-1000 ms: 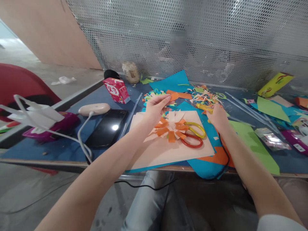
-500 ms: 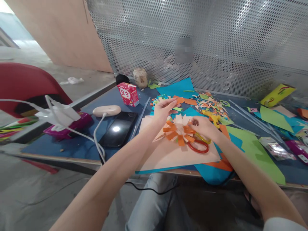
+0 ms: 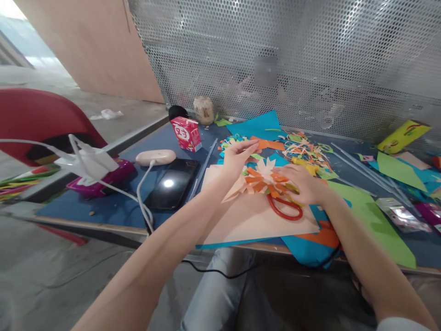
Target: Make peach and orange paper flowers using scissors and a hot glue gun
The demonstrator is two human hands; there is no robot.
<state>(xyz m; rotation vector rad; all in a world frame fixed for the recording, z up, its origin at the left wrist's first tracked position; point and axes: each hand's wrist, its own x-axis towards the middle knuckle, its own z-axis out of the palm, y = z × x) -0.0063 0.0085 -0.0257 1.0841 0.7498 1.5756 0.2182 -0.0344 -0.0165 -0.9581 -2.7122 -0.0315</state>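
A layered paper flower [image 3: 265, 179], with orange and pale peach petals, rests on a peach sheet of paper [image 3: 241, 220]. My left hand [image 3: 237, 158] is above its upper left edge, thumb and fingers pinched on the end of an orange paper strip [image 3: 272, 144]. My right hand [image 3: 301, 181] is palm down at the flower's right side, its fingers closed over the petals there; the fingertips are partly hidden. Beneath that hand lie scissors with a red handle loop [image 3: 285, 209], their blades out of sight.
Paper scraps [image 3: 303, 149] are heaped behind the hands. Left of them stand a pink box [image 3: 186, 134], a black phone [image 3: 174, 184], a white cabled device [image 3: 156, 157] and a purple power strip [image 3: 103, 177]. Green paper [image 3: 372, 225] and thin rods [image 3: 365, 168] lie right, before a perforated metal panel [image 3: 220, 55].
My right hand has turned flatter and spread farther over the flower's right side. The flower has shifted and tilted, its petals bunching. My left hand remains at the orange strip.
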